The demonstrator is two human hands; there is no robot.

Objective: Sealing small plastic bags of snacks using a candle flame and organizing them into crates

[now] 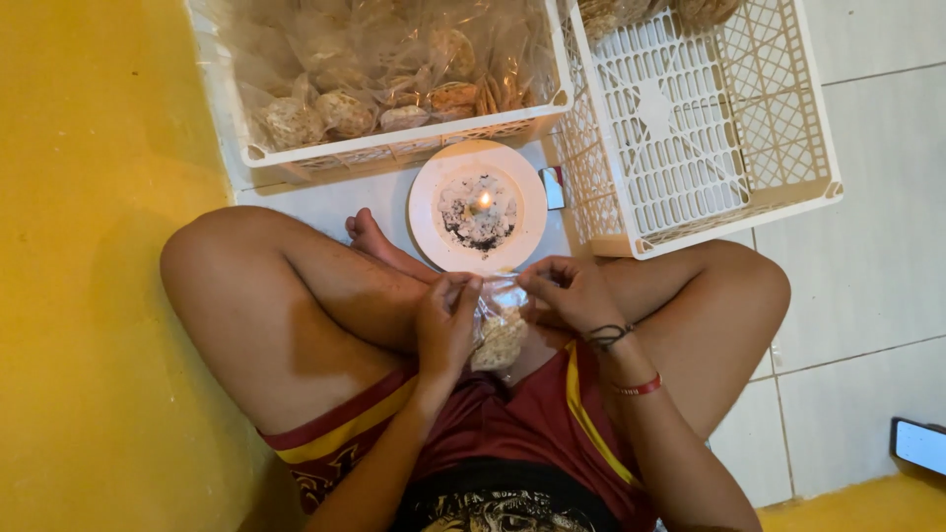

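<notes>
The left hand (445, 320) and right hand (569, 292) cover the top edge of the small clear bag (499, 333), so how its mouth lies cannot be told. Beyond the white plate (434, 212), the crate of bagged snacks (394, 150) is cut off by the top edge, its contents blurred behind glossy plastic. Right of the plate, a small object (554, 187) sits half hidden by the empty crate (709, 202).

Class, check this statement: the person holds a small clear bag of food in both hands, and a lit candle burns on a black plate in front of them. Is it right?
Not quite. The head view shows the plate is white, not black. The rest holds: left hand and right hand hold the clear bag, and the candle is lit.
</notes>
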